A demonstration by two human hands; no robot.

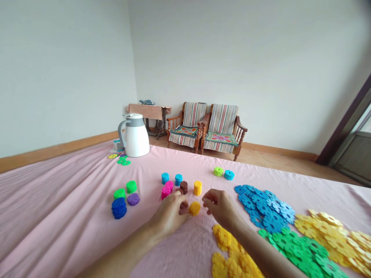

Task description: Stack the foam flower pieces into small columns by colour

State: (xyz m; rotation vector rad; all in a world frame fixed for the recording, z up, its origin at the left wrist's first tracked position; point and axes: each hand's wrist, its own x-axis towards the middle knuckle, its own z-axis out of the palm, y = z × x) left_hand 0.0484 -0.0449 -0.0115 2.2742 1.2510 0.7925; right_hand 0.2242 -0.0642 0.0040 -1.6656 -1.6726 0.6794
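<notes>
Domestic living room; two cushioned wooden armchairs [207, 129] against a plain wall; treadle sewing table [150, 116]; cloth-covered desk [58, 200] carrying thermos jug [135, 135].

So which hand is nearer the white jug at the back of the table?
Left. The left hand lies in front of the white jug, on the jug's side of the table. The right hand sits further across, beside the blue pile.
</notes>
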